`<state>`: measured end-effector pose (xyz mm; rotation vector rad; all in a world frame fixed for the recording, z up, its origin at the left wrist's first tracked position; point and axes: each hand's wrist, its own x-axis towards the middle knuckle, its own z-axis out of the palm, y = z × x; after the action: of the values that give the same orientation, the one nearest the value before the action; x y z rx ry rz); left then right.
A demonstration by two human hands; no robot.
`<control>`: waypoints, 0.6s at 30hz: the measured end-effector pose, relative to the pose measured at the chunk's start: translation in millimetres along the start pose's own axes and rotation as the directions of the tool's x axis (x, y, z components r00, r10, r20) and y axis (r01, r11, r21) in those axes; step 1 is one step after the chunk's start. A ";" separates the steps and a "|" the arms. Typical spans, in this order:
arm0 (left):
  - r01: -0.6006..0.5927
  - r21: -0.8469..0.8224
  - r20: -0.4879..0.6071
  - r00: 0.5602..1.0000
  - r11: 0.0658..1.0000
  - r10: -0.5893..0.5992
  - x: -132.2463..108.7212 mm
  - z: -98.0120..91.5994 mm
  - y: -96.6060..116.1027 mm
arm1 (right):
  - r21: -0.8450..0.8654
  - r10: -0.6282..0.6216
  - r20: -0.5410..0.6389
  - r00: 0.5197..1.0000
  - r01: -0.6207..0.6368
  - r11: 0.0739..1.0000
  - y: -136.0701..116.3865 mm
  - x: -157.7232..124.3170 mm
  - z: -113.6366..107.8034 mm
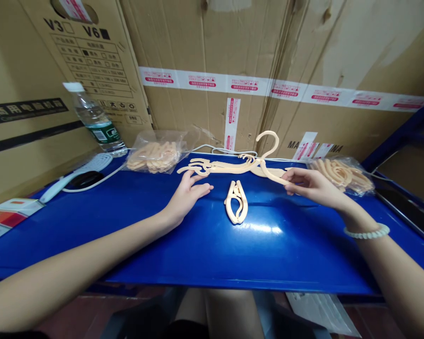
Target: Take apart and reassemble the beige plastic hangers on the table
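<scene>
Glossy blue surface [134,226]; left hand [187,195] fingers spread beside smooth cream plastic hanger [233,165] near far edge; right hand [311,184] fingers pinching its curved arm; folded clip [236,202] between hands

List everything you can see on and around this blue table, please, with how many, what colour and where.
hanger: one, peach, back centre of table
clip piece: one, peach, table centre
bags of parts: two, clear with peach pieces, back left and far right
water bottle: one, clear, green label, back left
table: one, blue
cardboard boxes: several, brown, behind table
bracelet: one, pale, right wrist
left hand: open, fingertips by hanger's left end
right hand: pinching hanger's right arm
</scene>
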<state>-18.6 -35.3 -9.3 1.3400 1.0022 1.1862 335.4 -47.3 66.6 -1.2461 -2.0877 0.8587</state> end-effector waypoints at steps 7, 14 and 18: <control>-0.134 0.083 0.075 0.989 0.988 0.128 -1.8 2.6 -1.1 | -0.015 -0.027 0.033 0.999 0.028 0.999 1.2 1.9 3.7; -0.315 0.297 0.259 0.935 0.901 0.241 -12.5 3.1 3.6 | 0.002 -0.020 0.116 0.993 0.020 1.000 7.7 -0.9 8.8; -0.264 0.351 0.240 0.953 0.898 0.187 -13.5 2.5 7.7 | -0.057 -0.062 0.120 0.991 0.069 0.996 6.5 -0.2 14.3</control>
<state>-18.7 -49.8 -3.3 1.8897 0.9790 1.0289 328.6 -48.5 52.5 -1.1764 -2.2511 0.8633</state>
